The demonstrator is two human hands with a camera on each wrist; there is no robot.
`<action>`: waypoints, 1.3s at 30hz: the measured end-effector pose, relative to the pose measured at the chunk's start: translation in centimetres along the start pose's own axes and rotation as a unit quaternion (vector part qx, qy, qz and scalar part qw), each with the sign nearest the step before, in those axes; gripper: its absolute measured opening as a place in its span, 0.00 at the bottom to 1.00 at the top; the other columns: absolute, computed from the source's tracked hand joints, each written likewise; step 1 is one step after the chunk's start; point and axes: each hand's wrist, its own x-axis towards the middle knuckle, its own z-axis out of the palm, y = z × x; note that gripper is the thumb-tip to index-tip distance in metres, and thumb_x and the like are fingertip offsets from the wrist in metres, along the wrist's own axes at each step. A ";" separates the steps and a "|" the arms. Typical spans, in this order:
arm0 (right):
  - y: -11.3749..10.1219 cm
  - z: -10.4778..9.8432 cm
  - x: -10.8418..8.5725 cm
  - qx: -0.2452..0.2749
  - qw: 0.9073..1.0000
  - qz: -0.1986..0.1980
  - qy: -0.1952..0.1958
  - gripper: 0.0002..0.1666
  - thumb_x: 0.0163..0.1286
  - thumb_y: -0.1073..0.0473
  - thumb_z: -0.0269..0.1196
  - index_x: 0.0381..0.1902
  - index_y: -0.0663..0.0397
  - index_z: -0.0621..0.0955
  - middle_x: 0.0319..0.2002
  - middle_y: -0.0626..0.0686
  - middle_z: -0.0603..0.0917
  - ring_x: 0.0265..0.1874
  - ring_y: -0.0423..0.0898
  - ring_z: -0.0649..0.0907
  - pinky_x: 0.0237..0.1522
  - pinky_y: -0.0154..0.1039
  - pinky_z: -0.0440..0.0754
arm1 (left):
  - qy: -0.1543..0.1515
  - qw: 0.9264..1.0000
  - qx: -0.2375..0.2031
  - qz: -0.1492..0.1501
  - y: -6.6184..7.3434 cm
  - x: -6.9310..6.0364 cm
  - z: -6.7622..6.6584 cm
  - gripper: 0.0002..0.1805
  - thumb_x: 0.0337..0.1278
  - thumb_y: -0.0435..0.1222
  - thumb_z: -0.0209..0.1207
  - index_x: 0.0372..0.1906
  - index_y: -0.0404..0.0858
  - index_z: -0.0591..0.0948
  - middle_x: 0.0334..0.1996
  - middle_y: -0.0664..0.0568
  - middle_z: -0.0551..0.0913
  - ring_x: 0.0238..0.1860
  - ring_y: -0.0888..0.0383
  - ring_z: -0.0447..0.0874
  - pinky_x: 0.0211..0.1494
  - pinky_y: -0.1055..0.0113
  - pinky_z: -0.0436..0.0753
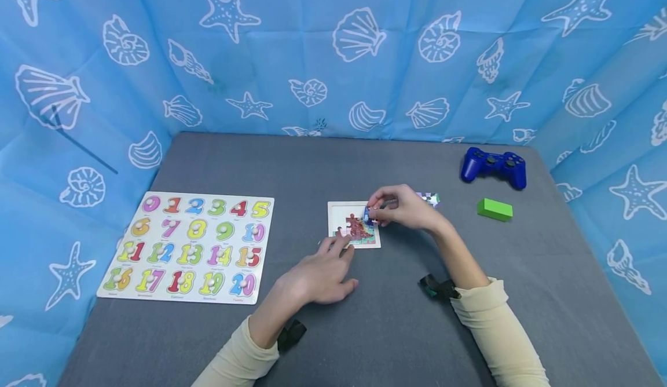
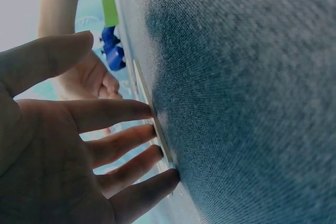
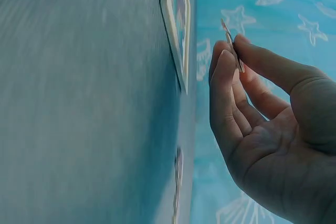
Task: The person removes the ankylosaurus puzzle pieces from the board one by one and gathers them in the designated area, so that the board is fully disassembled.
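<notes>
A small jigsaw puzzle in a pale square frame (image 1: 334, 208) lies mid-table, its lower part filled with reddish-brown and green pieces (image 1: 358, 229). My right hand (image 1: 403, 207) pinches a thin blue puzzle piece (image 1: 369, 216) above the frame's right side; the right wrist view shows this puzzle piece (image 3: 231, 48) edge-on between thumb and fingertips, lifted off the frame (image 3: 176, 40). My left hand (image 1: 320, 274) rests at the frame's lower left edge with fingers spread. In the left wrist view its fingertips (image 2: 147, 110) touch the frame's side (image 2: 161, 139).
Loose puzzle pieces (image 1: 429, 199) lie behind my right hand, partly hidden. A number board (image 1: 263, 207) with knobbed numerals is at the left. A blue game controller (image 1: 494, 167) and a green block (image 1: 495, 209) sit at the right. A patterned blue curtain (image 1: 292, 45) surrounds the grey table (image 1: 396, 329).
</notes>
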 end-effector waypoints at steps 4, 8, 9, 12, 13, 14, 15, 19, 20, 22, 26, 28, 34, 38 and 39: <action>0.6 -1.3 -0.9 -0.005 1.000 0.014 0.017 0.11 0.76 0.65 0.70 0.52 0.67 0.86 0.41 0.65 0.89 0.36 0.48 0.92 0.41 0.46 0.94 | 0.001 1.000 0.002 -0.003 0.0 0.0 0.0 0.39 0.84 0.54 0.53 0.86 0.37 0.63 0.90 0.49 0.50 0.90 0.46 0.49 0.83 0.46 0.74; 1.5 -2.7 -1.7 -0.014 0.999 0.024 0.037 0.11 0.76 0.66 0.69 0.51 0.68 0.86 0.42 0.67 0.90 0.36 0.45 0.91 0.41 0.44 0.94 | 0.002 1.000 -0.001 -0.005 0.0 0.0 0.1 0.39 0.84 0.54 0.53 0.86 0.37 0.62 0.90 0.49 0.50 0.90 0.46 0.49 0.82 0.46 0.75; 1.7 -2.9 -1.9 -0.017 0.999 0.027 0.041 0.11 0.76 0.66 0.70 0.51 0.68 0.86 0.42 0.67 0.90 0.36 0.44 0.91 0.40 0.43 0.94 | 0.003 1.000 -0.003 -0.005 0.0 0.0 0.1 0.39 0.84 0.54 0.53 0.86 0.37 0.62 0.91 0.49 0.50 0.90 0.46 0.49 0.82 0.46 0.75; 2.1 -3.5 -2.3 -0.028 0.998 0.036 0.048 0.11 0.75 0.67 0.70 0.51 0.70 0.86 0.43 0.68 0.90 0.35 0.42 0.90 0.40 0.40 0.93 | 0.004 1.000 -0.006 -0.004 0.0 0.0 0.1 0.39 0.84 0.54 0.53 0.86 0.37 0.62 0.91 0.49 0.49 0.90 0.46 0.48 0.82 0.45 0.75; 2.3 -3.6 -2.3 -0.032 0.997 0.040 0.050 0.11 0.75 0.68 0.70 0.51 0.71 0.86 0.43 0.68 0.90 0.34 0.41 0.90 0.39 0.39 0.93 | 0.005 1.000 -0.007 -0.003 0.0 0.0 0.1 0.39 0.84 0.54 0.53 0.86 0.37 0.62 0.91 0.49 0.49 0.90 0.46 0.48 0.82 0.45 0.75; 2.4 -3.7 -2.4 -0.037 0.997 0.043 0.051 0.11 0.74 0.68 0.70 0.50 0.71 0.87 0.42 0.68 0.90 0.33 0.41 0.90 0.39 0.39 0.93 | 0.005 1.000 -0.009 -0.003 0.0 -0.1 0.1 0.39 0.84 0.54 0.53 0.86 0.37 0.62 0.91 0.49 0.49 0.90 0.46 0.48 0.82 0.45 0.75; 2.6 -3.8 -2.4 -0.044 0.997 0.043 0.052 0.11 0.74 0.68 0.70 0.50 0.72 0.87 0.42 0.68 0.90 0.33 0.40 0.89 0.38 0.38 0.93 | 0.006 1.000 -0.009 -0.002 0.0 -0.1 0.0 0.39 0.84 0.53 0.53 0.86 0.37 0.62 0.91 0.49 0.49 0.90 0.46 0.48 0.82 0.45 0.75; 3.1 -3.9 -2.4 -0.073 0.995 0.040 0.058 0.10 0.74 0.68 0.70 0.49 0.72 0.88 0.41 0.67 0.90 0.32 0.40 0.89 0.37 0.37 0.92 | 0.009 1.000 -0.009 0.000 0.0 -0.2 0.0 0.39 0.84 0.53 0.54 0.86 0.37 0.62 0.91 0.49 0.50 0.90 0.46 0.49 0.82 0.45 0.75; 3.2 -3.9 -2.3 -0.080 0.994 0.038 0.059 0.10 0.74 0.68 0.70 0.49 0.71 0.88 0.41 0.67 0.90 0.32 0.40 0.89 0.36 0.37 0.92 | 0.009 1.000 -0.010 0.000 -0.1 -0.2 0.0 0.39 0.84 0.53 0.53 0.86 0.36 0.62 0.91 0.49 0.50 0.90 0.46 0.49 0.82 0.45 0.75; 3.3 -3.8 -2.3 -0.095 0.993 0.040 0.062 0.10 0.74 0.67 0.70 0.49 0.69 0.89 0.40 0.66 0.90 0.31 0.41 0.88 0.36 0.36 0.92 | 0.011 1.000 -0.008 0.000 0.0 -0.2 0.0 0.39 0.84 0.53 0.54 0.86 0.36 0.62 0.90 0.49 0.50 0.90 0.45 0.49 0.81 0.45 0.76; 3.1 -3.7 -2.2 -0.125 0.988 0.052 0.068 0.09 0.74 0.66 0.71 0.48 0.66 0.90 0.41 0.63 0.91 0.31 0.42 0.88 0.35 0.35 0.91 | 0.012 1.000 -0.009 0.002 0.0 -0.2 0.0 0.39 0.84 0.52 0.54 0.86 0.36 0.63 0.90 0.49 0.50 0.90 0.45 0.49 0.82 0.44 0.75; 3.0 -3.7 -2.3 -0.140 0.986 0.060 0.071 0.09 0.74 0.66 0.71 0.48 0.65 0.91 0.40 0.62 0.92 0.31 0.42 0.88 0.34 0.34 0.90 | 0.011 1.000 -0.007 0.002 0.0 -0.2 0.1 0.39 0.84 0.52 0.54 0.86 0.36 0.63 0.90 0.49 0.50 0.90 0.45 0.49 0.81 0.45 0.76; 2.7 -3.4 -2.3 -0.175 0.978 0.073 0.084 0.09 0.73 0.63 0.73 0.47 0.62 0.92 0.38 0.59 0.92 0.29 0.41 0.87 0.31 0.33 0.87 | 0.010 1.000 -0.003 0.002 0.0 -0.1 0.1 0.39 0.84 0.52 0.53 0.86 0.37 0.62 0.90 0.49 0.50 0.90 0.46 0.50 0.81 0.45 0.76; 2.5 -3.3 -2.3 -0.191 0.975 0.077 0.086 0.08 0.73 0.62 0.73 0.46 0.60 0.92 0.36 0.56 0.92 0.28 0.41 0.86 0.29 0.33 0.86 | 0.010 1.000 -0.006 0.002 0.0 -0.1 0.1 0.39 0.84 0.53 0.53 0.86 0.37 0.62 0.90 0.49 0.51 0.90 0.46 0.50 0.82 0.44 0.75; 2.5 -3.3 -2.4 -0.193 0.974 0.078 0.086 0.07 0.73 0.62 0.73 0.45 0.59 0.92 0.36 0.56 0.92 0.28 0.41 0.86 0.29 0.33 0.87 | 0.011 1.000 -0.006 0.002 0.0 -0.1 0.1 0.39 0.84 0.53 0.54 0.86 0.37 0.63 0.90 0.49 0.51 0.90 0.46 0.50 0.82 0.44 0.75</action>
